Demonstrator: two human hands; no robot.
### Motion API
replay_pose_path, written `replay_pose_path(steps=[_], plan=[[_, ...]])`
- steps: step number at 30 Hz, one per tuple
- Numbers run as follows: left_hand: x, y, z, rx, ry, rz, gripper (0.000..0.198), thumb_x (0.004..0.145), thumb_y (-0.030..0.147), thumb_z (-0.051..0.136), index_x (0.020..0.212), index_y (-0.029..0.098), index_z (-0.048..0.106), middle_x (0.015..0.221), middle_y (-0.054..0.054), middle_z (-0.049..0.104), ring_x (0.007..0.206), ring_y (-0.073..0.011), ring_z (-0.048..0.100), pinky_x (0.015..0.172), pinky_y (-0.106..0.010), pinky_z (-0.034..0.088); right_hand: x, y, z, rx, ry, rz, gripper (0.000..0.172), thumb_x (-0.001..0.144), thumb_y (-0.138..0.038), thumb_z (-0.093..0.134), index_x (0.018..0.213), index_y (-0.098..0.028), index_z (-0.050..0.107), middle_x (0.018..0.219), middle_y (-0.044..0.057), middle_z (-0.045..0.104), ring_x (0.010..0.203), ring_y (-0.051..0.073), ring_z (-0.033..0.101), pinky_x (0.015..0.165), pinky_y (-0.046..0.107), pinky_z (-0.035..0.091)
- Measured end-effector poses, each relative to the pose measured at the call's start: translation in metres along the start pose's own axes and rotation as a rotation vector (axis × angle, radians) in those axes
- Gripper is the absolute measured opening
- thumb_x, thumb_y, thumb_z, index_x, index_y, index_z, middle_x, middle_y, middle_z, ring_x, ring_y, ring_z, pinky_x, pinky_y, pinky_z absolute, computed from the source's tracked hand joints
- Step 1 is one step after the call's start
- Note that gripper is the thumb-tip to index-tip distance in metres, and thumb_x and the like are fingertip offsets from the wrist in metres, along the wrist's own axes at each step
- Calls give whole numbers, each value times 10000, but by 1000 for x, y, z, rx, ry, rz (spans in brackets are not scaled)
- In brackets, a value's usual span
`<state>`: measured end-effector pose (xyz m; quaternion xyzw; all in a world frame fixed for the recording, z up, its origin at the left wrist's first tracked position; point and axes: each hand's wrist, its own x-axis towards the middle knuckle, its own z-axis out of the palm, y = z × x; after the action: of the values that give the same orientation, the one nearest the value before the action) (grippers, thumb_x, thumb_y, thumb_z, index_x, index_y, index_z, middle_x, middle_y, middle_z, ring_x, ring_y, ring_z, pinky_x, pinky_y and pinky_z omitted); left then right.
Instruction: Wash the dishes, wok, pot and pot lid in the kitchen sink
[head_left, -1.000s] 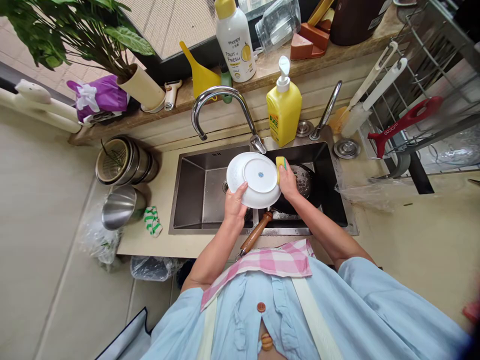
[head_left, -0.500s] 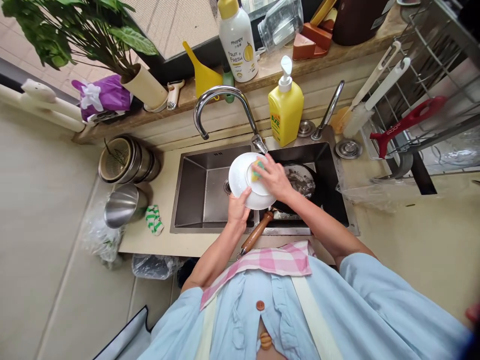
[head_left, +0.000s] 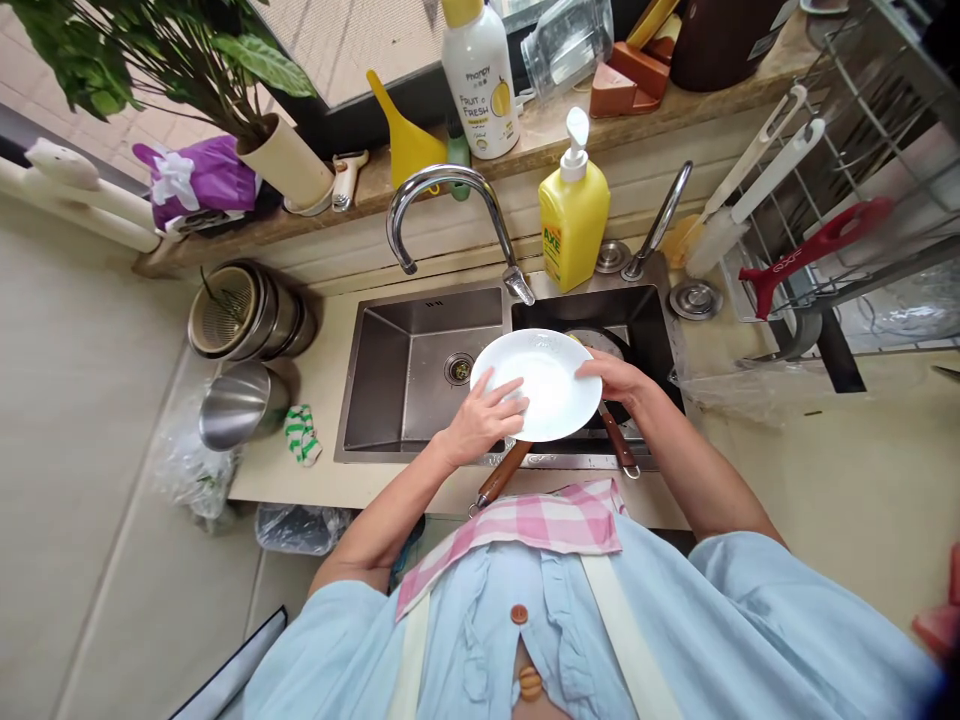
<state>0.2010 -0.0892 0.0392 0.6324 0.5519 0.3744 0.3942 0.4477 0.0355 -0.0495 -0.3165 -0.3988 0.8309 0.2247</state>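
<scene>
A wet white plate (head_left: 551, 395) is held over the right side of the sink, its hollow face up. My left hand (head_left: 486, 418) grips its left part, fingers spread across the face and the thumb out of sight. At the right rim, my right hand (head_left: 611, 378) closes on the plate's edge, with some fingers hidden beneath. The sponge cannot be made out. Below the plate, a dark pan (head_left: 626, 350) sits in the right basin, partly covered. Two wooden handles, one on the left (head_left: 506, 473) and one on the right (head_left: 619, 440), poke out over the sink's front edge.
A chrome tap (head_left: 442, 172) arches over the double sink (head_left: 420, 460). Behind stands a yellow soap bottle (head_left: 574, 225). Steel pots (head_left: 277, 310) and a green-striped cloth (head_left: 302, 435) lie to the left. A wire dish rack (head_left: 825, 200) is on the right.
The plate has turned over from its underside to its hollow face and come nearer. My right hand moved from scrubbing with a sponge to the right rim; the sponge dropped from view.
</scene>
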Motion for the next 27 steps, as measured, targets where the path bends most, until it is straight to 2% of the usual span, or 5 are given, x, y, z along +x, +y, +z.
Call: replay_pose_path(steps=[4, 7, 13, 19, 27], plan=[[-2, -10, 7, -139, 302, -81, 578, 564, 370, 958, 1074, 263, 707, 1455, -131, 578, 1478, -355, 392, 1202, -563, 309, -2, 10, 0, 43, 86, -64, 565, 562, -226, 634, 1121, -159, 592, 908, 75, 736, 748, 235, 668, 692, 380, 591], [-6, -17, 32, -584, 288, -363, 940, 507, 341, 976, 1348, 210, 578, 1466, -195, 543, 1367, -398, 511, 1070, -523, 496, 1, 17, 5, 58, 159, -102, 570, 555, -236, 631, 1119, -164, 585, 922, 71, 725, 735, 224, 654, 691, 377, 583], [-4, -33, 61, -847, 438, -629, 770, 587, 103, 792, 1326, 197, 597, 1172, -133, 748, 1112, -348, 692, 933, -485, 601, 18, 29, -5, -89, 285, -55, 524, 798, -515, 604, 1214, -202, 542, 922, 64, 674, 728, 204, 626, 689, 377, 561], [-4, -30, 33, -763, 547, -634, 778, 515, 13, 675, 1279, 153, 628, 1002, -95, 784, 1091, -322, 708, 952, -447, 598, 41, 52, -66, -802, 846, 229, 588, 934, -360, 530, 1441, -103, 382, 1411, 288, 415, 1105, 329, 609, 968, 496, 474], [-1, -31, 30, -773, 588, -658, 769, 528, -13, 661, 1280, 148, 636, 1003, -99, 782, 1127, -311, 697, 949, -429, 599, 50, 93, -77, -1255, 571, 375, 248, 966, -212, 498, 1101, -115, 683, 1341, 279, 482, 1314, 412, 445, 1023, 651, 362]])
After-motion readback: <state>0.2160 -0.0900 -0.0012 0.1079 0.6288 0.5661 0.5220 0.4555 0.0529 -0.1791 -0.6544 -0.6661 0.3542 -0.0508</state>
